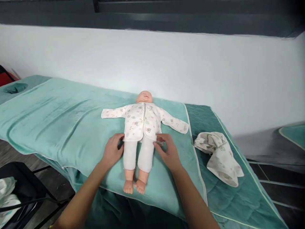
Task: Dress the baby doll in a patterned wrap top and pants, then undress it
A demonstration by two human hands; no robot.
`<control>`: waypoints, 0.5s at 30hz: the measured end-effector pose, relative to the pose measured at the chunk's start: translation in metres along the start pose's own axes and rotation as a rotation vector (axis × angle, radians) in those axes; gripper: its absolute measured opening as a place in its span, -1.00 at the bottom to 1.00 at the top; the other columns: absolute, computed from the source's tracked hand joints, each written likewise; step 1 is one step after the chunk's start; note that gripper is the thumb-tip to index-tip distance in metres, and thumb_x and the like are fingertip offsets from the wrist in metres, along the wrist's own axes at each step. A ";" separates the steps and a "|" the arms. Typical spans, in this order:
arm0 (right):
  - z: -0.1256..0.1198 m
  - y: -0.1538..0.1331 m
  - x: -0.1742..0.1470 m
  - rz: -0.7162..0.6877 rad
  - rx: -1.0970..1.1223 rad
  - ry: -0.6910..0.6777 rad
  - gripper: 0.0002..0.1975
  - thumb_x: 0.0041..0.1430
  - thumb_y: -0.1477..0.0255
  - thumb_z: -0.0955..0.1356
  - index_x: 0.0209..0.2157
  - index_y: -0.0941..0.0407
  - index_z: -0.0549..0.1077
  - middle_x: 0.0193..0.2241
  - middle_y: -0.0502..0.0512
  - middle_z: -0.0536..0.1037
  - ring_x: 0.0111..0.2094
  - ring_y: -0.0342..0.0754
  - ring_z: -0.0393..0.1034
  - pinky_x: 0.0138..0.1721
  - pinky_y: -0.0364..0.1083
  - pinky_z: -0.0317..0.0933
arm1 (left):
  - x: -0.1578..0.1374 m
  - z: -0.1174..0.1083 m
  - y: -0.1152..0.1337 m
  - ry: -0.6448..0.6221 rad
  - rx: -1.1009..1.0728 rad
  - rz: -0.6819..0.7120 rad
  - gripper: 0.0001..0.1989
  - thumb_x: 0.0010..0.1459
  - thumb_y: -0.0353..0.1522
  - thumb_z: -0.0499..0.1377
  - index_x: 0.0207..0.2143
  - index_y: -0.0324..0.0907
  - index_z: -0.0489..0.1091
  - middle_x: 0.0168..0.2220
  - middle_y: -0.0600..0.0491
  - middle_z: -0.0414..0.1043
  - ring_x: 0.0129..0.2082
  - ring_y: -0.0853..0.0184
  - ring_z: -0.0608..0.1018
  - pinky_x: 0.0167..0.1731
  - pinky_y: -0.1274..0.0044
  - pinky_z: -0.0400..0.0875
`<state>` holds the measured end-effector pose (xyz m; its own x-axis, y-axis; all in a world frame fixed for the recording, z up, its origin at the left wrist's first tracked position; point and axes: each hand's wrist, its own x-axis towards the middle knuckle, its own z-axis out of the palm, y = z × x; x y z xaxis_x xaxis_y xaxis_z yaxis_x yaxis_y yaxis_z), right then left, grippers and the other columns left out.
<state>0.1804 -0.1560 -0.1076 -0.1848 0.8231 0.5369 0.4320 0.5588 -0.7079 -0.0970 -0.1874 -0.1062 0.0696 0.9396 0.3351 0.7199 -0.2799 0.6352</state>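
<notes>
The doll [145,153] lies face up on the bed [78,108], its patterned jacket [134,124] on, sleeves spread wide and bare feet toward the person. The left hand [113,150] and right hand [169,152] flank the jacket's hem beside the legs, each grip narrow with thumb and fingers curved inward, though I cannot tell whether either pinches cloth. A crumpled garment [220,152] lies on the bed to the right, apart from the doll.
</notes>
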 end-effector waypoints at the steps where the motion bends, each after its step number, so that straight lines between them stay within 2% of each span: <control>1: 0.002 -0.001 -0.001 -0.015 -0.028 0.006 -0.68 0.29 0.46 0.34 0.06 -0.07 0.37 -0.14 0.11 0.42 -0.14 0.05 0.37 -0.08 0.10 0.33 | -0.001 0.001 0.000 -0.008 0.032 0.006 -0.64 0.20 -0.42 0.10 0.05 -0.03 0.29 -0.01 -0.01 0.46 0.01 0.17 0.50 0.06 0.27 0.40; 6: 0.007 -0.003 0.000 -0.075 -0.145 0.054 -0.73 0.28 0.55 0.28 -0.04 -0.01 0.40 -0.15 0.14 0.43 -0.17 0.04 0.40 -0.14 0.06 0.35 | -0.002 0.005 -0.004 0.005 0.093 0.017 -0.76 0.24 -0.40 0.09 -0.03 -0.09 0.32 -0.05 -0.04 0.47 -0.03 0.15 0.50 0.01 0.27 0.39; 12: 0.003 -0.005 -0.006 -0.210 -0.125 0.040 -0.76 0.24 0.62 0.28 -0.14 0.03 0.41 -0.24 0.08 0.46 -0.25 -0.03 0.39 -0.26 -0.02 0.32 | -0.003 0.009 -0.014 0.086 -0.008 0.054 -0.89 0.30 -0.41 0.03 -0.18 -0.11 0.34 -0.18 -0.01 0.47 -0.13 0.21 0.50 -0.09 0.35 0.38; 15: 0.001 -0.003 -0.006 -0.153 -0.086 0.102 -0.81 0.25 0.59 0.31 -0.17 0.04 0.42 -0.27 0.07 0.46 -0.24 -0.03 0.39 -0.21 0.01 0.32 | -0.003 0.008 -0.014 0.120 -0.107 0.033 -0.92 0.30 -0.40 0.06 -0.22 -0.13 0.35 -0.22 0.02 0.46 -0.18 0.26 0.49 -0.14 0.40 0.36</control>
<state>0.1794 -0.1623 -0.1092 -0.1661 0.7123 0.6819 0.4807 0.6623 -0.5747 -0.1022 -0.1847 -0.1218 0.0041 0.9009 0.4340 0.6406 -0.3357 0.6907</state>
